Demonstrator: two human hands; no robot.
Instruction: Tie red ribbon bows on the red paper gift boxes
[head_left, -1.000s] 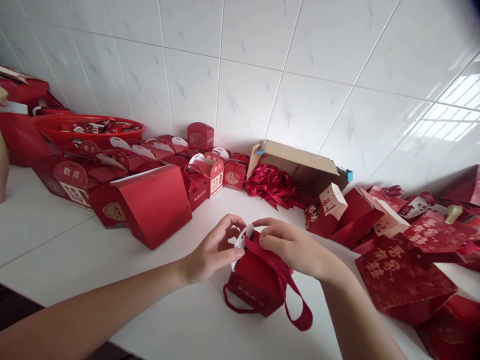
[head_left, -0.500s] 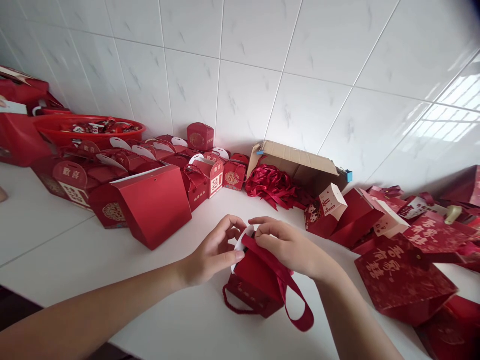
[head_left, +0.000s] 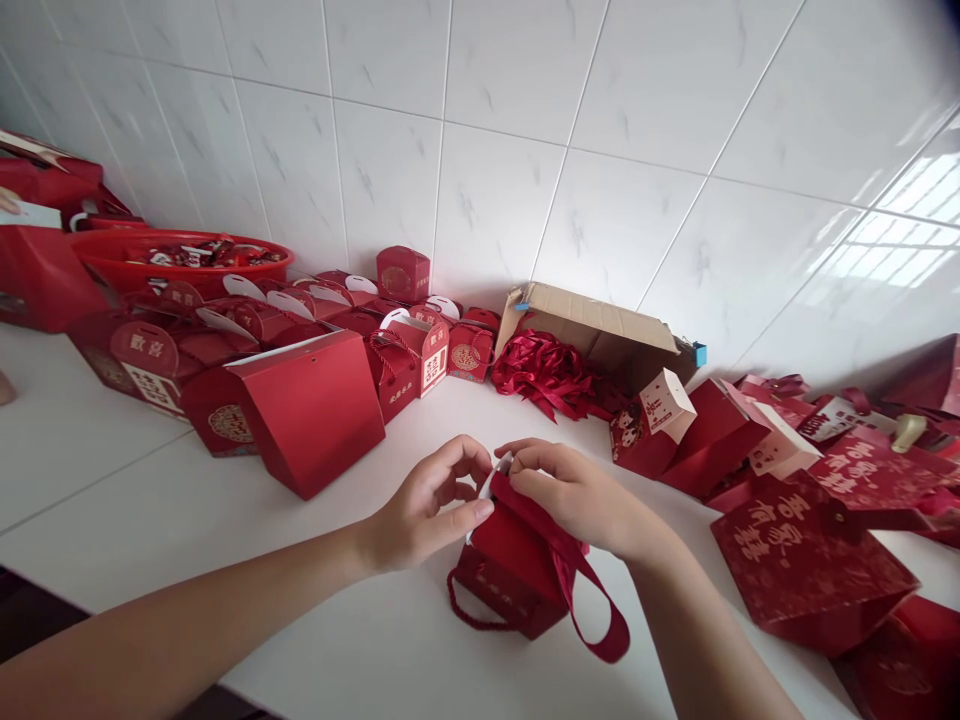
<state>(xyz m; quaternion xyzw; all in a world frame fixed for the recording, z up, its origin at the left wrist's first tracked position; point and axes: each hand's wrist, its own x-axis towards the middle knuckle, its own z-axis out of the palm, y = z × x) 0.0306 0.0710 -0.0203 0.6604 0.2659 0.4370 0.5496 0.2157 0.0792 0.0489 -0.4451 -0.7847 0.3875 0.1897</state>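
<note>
Since the earlier frame, the white flap (head_left: 493, 484) is turning more edge-on and leaning inward between the two hands' fingers, so the box's far end is now looking narrower from above. The small red box (head_left: 510, 555) is sitting on the tabletop directly below both sets of fingers. The left hand (head_left: 431, 512) is curving its fingers part-open around the flap, its thumb touching the lower edge; how firmly it is gripping, I cannot tell. The right hand (head_left: 592, 497) is nearly closing its fingers, pinching the red ribbon (head_left: 616, 640) against the box top, while the ribbon's loop is hanging below those fingers. The cord handle (head_left: 480, 624) is drooping below the left fingers.

Around them, the white tabletop (head_left: 394, 640) is carrying everything. Many small red boxes (head_left: 146, 350) are crowding beyond the left fingers, and patterned red bags (head_left: 814, 560) are lying to the right of the right fingers. An open carton (head_left: 607, 312) is resting beyond both hands, and a red basin (head_left: 97, 245) of wrapped pieces is standing far to the left. A larger red box (head_left: 322, 410) is standing nearer the left fingers, and a heap of ribbons (head_left: 544, 370) is spilling from the carton. The ribbon strip and right fingers are covering part of the box top, probably getting in the flap's way.
</note>
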